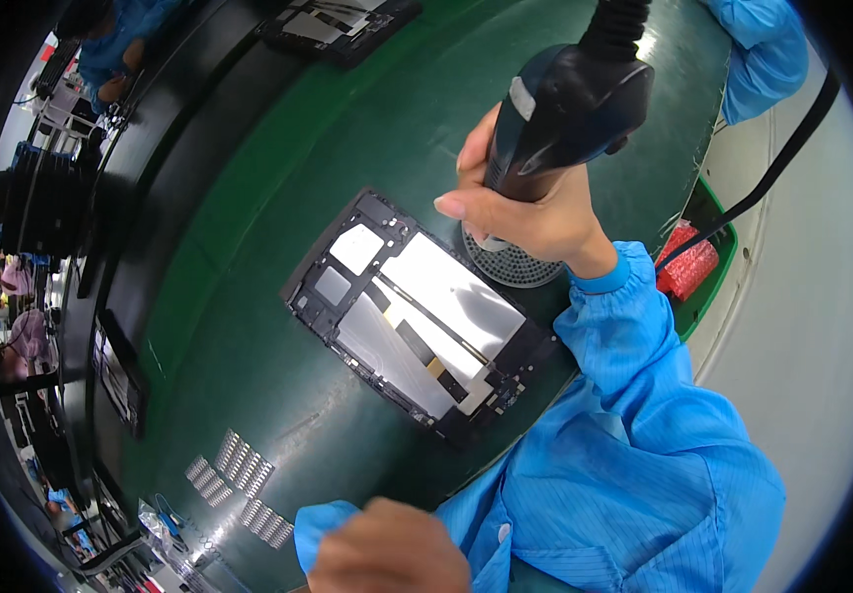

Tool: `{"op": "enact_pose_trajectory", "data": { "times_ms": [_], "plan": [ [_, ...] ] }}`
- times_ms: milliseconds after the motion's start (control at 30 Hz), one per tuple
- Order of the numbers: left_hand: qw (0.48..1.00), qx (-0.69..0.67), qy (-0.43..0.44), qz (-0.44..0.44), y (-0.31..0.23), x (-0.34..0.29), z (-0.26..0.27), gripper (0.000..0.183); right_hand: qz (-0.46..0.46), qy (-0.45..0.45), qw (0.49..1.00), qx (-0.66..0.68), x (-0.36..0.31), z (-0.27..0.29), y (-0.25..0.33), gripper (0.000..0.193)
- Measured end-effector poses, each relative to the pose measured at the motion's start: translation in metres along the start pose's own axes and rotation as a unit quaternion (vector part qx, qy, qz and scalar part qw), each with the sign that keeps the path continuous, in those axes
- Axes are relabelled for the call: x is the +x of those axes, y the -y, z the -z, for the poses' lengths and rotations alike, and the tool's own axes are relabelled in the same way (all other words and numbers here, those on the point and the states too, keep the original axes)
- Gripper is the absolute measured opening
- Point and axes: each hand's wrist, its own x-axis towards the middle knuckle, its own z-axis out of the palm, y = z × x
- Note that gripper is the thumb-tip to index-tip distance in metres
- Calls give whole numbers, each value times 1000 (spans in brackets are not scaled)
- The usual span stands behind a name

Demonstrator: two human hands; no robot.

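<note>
My right hand [535, 212] is wrapped round the narrow neck of a black hose nozzle [575, 109], its ribbed hose rising out of view at the top. Just below that hand, a grey perforated disc [515, 265] shows partly, the rest hidden by my fingers. An opened tablet [417, 316] lies tilted on the green work surface beside the disc, with silver plates, a dark flex strip and small circuit parts exposed. At the lower edge my left hand [387, 553] is blurred and partly cut off; its fingers cannot be made out.
Strips of small metal parts [239, 465] lie at the lower left of the green mat [249, 296]. Other devices rest on a black conveyor [199, 99] along the left. A green bin [708, 208] with a red bubble-wrap bundle [686, 262] stands right. A co-worker's blue sleeve [763, 59] shows top right.
</note>
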Motion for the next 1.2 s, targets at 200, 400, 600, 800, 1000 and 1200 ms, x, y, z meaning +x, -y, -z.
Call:
{"op": "enact_pose_trajectory", "data": {
  "times_ms": [200,400,600,800,1000,1200],
  "plan": [
    [983,-108,150,15,-15,16,-4,10,63,18,997,-40,1,4,11,31],
    [971,-124,172,-106,-11,14,13,11,79,40,995,-48,4,-22,26,33],
    [939,341,-36,20,-12,-40,19,11,48,151,987,-14,4,-98,3,32],
    [732,594,-312,119,50,-80,47,12,7,175,984,-10,0,-127,-18,30],
    [680,657,-305,112,62,-75,58,21,25,174,984,-28,-3,-130,-19,31],
    [651,695,-268,146,69,-70,62,32,16,150,988,44,-2,-143,-16,27]
  ]
}}
